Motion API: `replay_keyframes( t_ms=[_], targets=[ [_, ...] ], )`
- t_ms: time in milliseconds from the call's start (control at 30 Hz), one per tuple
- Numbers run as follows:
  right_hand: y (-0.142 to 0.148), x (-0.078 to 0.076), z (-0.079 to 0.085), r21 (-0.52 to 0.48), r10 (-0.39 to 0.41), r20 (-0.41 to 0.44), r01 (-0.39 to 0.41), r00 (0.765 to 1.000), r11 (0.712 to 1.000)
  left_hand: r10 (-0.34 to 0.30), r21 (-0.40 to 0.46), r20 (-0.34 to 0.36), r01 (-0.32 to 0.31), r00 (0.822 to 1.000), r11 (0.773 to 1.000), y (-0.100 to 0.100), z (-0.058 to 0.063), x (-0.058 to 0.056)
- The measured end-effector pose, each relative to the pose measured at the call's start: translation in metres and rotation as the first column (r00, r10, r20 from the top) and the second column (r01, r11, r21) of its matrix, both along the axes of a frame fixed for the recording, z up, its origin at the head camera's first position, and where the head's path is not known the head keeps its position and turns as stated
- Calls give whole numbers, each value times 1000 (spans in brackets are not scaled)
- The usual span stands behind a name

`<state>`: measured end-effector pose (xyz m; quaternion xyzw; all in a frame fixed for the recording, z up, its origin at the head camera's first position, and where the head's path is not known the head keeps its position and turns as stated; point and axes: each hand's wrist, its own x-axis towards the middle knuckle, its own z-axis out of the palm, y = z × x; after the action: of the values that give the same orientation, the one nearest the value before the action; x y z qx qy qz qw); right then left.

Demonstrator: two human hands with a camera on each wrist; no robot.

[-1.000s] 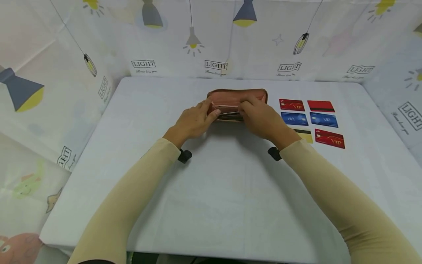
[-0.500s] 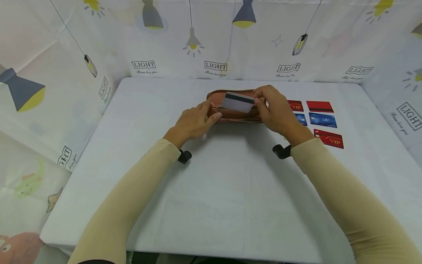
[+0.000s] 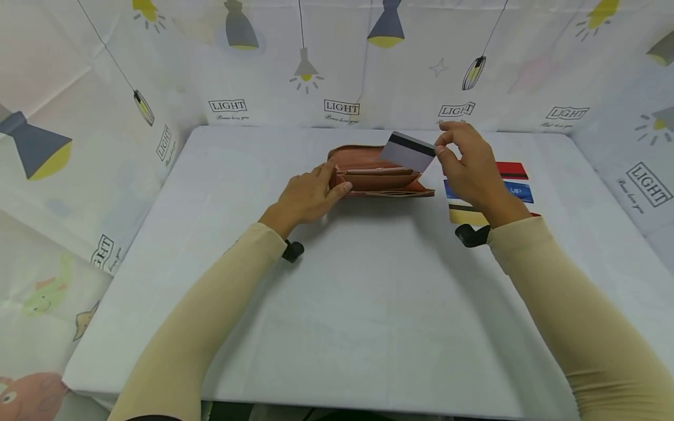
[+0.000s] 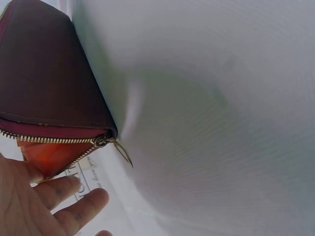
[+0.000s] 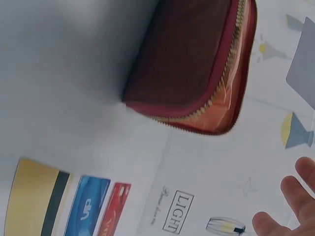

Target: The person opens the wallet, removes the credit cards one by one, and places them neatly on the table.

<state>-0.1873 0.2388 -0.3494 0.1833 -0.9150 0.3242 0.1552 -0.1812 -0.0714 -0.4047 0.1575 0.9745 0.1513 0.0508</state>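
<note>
A brown zip-around wallet (image 3: 379, 182) stands unzipped on the table, its orange-pink lining and inner dividers exposed. At its left end, my left hand (image 3: 310, 196) holds it, thumb at the front and fingers by the side opening. The left wrist view shows a gold zip pull (image 4: 124, 152) hanging near those fingers (image 4: 81, 211), which are fairly straight. My right hand (image 3: 471, 166) pinches a grey-white card (image 3: 408, 153) with a black stripe by its right edge. The card is tilted above the wallet's right end; its lower corner overlaps the opening in the head view.
Right of the wallet, cards lie in rows, partly hidden by my right hand: a red card (image 3: 512, 169), a blue card (image 3: 518, 192) and a yellow card (image 3: 466, 215) among them. A lamp-printed white backdrop (image 3: 274, 76) rises behind the white table (image 3: 368, 304).
My right hand has come out of the wallet, drawing the striped card up and to the right. My left hand has stayed at the wallet's left end.
</note>
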Motion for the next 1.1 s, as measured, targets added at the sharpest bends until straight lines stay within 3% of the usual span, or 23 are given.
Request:
replay_keyframes(
  t_ms=[233, 533, 900, 1100],
  targets=[
    [25, 4, 6, -35, -93, 35, 94, 995, 995, -3, 3, -1, 3, 1000, 1000, 1, -1, 0],
    [55, 10, 9, -16, -208, 113, 211, 972, 977, -6, -4, -4, 6, 1000, 1000, 3, 0, 2],
    [85, 18, 4, 6, -252, 151, 254, 956, 967, -6, 2, -4, 6, 1000, 1000, 4, 0, 4],
    [100, 26, -2, 46, -244, 264, 240, 933, 970, -8, 0, -4, 8, 1000, 1000, 4, 1, 5]
  ],
)
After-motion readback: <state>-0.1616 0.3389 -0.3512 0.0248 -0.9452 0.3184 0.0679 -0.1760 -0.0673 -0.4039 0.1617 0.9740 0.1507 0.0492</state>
